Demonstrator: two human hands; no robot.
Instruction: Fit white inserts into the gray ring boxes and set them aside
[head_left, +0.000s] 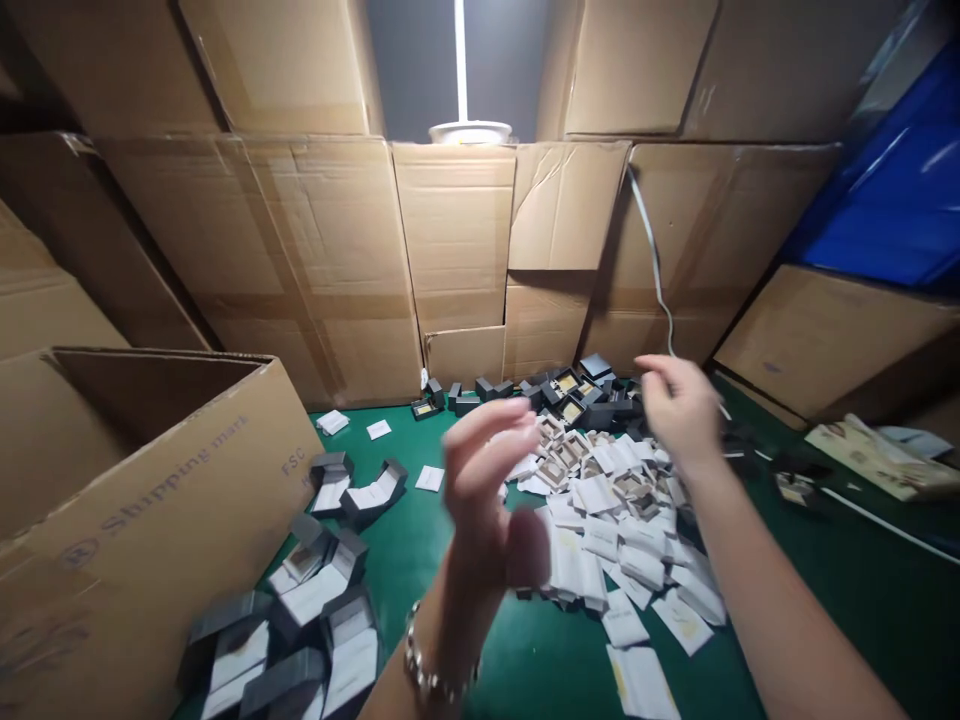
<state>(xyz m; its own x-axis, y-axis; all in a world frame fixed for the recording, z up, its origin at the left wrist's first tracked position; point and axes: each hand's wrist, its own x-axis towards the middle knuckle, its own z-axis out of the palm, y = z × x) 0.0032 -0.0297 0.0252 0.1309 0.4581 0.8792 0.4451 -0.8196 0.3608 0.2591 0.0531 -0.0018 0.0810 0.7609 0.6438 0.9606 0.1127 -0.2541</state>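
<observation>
My left hand (491, 490) is raised over the green table, wearing a chain bracelet (431, 660). Its fingers curve with a gap from the thumb, and nothing shows between them; motion blurs it. Past the heap, my right hand (681, 410) reaches to the back right, near small black boxes (596, 368). Its index finger and thumb point left, slightly apart, with no held thing visible; the other fingers are hidden. Between and below the hands lies a heap of white paper-like inserts (600, 535), some with tan card trays (574, 450).
Open black boxes with white linings (326, 590) lie at the front left beside a large open carton (187, 480). Stacked cardboard boxes (457, 230) wall the back of the green table (420, 540). A white cable (652, 240) hangs at the right, near a blue plastic surface (885, 190).
</observation>
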